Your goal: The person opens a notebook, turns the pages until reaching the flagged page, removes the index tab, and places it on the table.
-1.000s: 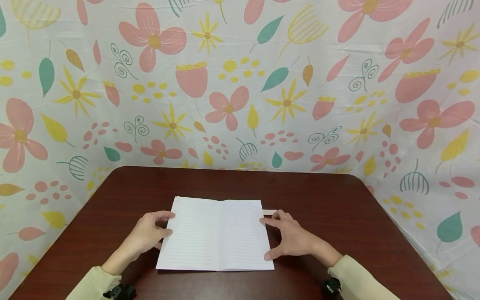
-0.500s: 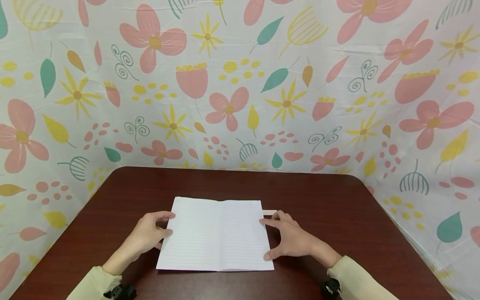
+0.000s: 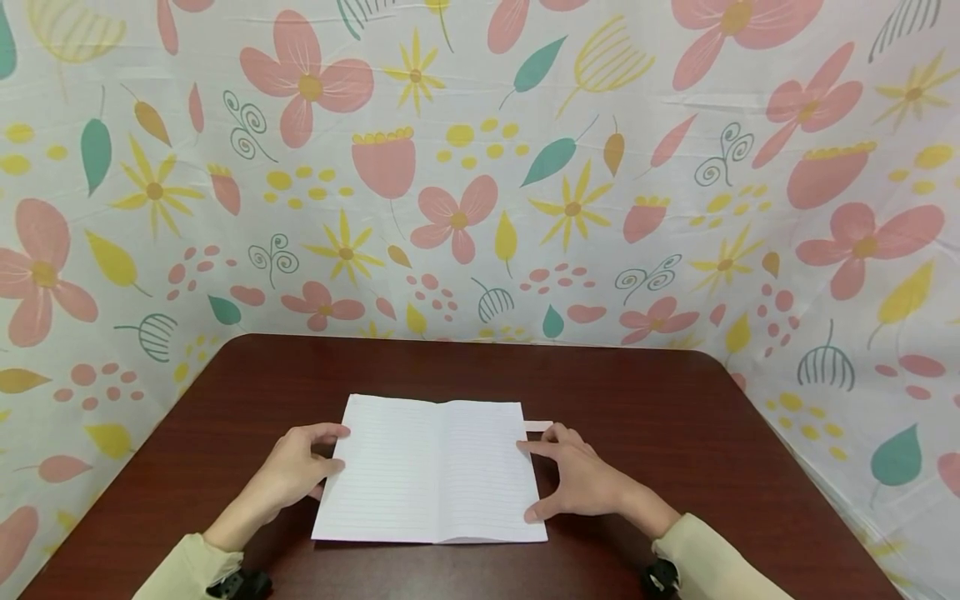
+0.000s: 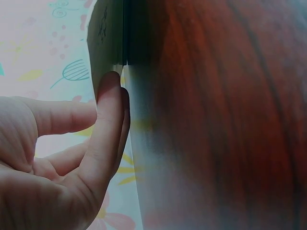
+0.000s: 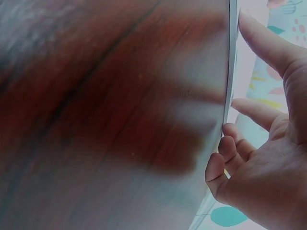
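Note:
A notebook (image 3: 390,475) lies spread on the table, its two white ruled pages facing up. At its left edge my left hand (image 3: 288,471) pinches the notebook, with thumb and index finger over the edge and other fingers lower beside it. In the left wrist view, a finger (image 4: 109,100) lies against the notebook's outer side (image 4: 106,43). My right hand (image 3: 581,475) rests at the right edge, index fingertip and thumb spread apart on the right page's margin. The right wrist view shows its remaining fingers bent beside the thin notebook edge (image 5: 231,62).
A white strip (image 3: 537,426) sticks out from beneath the notebook's upper right side, close to the right hand's knuckles. The dark reddish wooden table (image 3: 637,392) meets a floral cloth (image 3: 480,167) behind and at both sides.
My right index finger and thumb have slid very slightly left over the right page, whose lower edge bulges up a little. The left hand stays where it was.

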Demonstrator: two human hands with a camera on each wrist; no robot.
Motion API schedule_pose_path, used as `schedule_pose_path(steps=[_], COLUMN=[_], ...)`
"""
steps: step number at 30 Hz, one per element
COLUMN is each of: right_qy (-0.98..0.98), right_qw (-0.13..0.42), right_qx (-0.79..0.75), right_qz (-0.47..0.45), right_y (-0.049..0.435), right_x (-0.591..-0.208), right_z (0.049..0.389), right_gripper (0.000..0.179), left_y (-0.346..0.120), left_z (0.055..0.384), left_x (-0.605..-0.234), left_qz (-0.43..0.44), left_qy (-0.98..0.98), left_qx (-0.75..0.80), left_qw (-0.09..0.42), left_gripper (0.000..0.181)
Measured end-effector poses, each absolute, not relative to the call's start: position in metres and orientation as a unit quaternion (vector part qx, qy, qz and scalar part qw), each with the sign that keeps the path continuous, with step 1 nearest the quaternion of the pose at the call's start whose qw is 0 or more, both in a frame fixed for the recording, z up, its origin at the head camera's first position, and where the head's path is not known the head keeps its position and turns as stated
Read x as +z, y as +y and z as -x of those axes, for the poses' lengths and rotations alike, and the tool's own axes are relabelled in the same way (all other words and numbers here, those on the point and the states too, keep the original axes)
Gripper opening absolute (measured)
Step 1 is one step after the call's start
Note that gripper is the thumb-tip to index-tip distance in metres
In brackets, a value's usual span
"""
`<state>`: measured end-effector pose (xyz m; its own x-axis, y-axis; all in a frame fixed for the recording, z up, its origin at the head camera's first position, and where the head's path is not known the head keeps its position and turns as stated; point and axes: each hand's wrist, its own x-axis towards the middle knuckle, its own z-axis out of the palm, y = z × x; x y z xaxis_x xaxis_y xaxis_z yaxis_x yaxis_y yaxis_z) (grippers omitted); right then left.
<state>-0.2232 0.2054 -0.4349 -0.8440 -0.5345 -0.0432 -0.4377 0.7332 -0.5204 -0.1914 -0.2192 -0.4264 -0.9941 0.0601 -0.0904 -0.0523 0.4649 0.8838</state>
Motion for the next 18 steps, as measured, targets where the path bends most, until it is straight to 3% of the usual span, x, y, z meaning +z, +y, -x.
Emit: schedule_pose_path(steps=[18], right_qy=[0.93], right_qw=[0.08], right_qx=[-0.257], right_qz=[0.249], right_y=[0.2004], right_x=[-0.4367], right_z=[0.2229], right_gripper=[0.107], left_y=[-0.2206], left_z=[0.1924], left_x=[-0.4284], left_qz=[-0.005], left_qy=[0.856], left_qx=[0.514], left_qw=[0.057], left_gripper=[0.047])
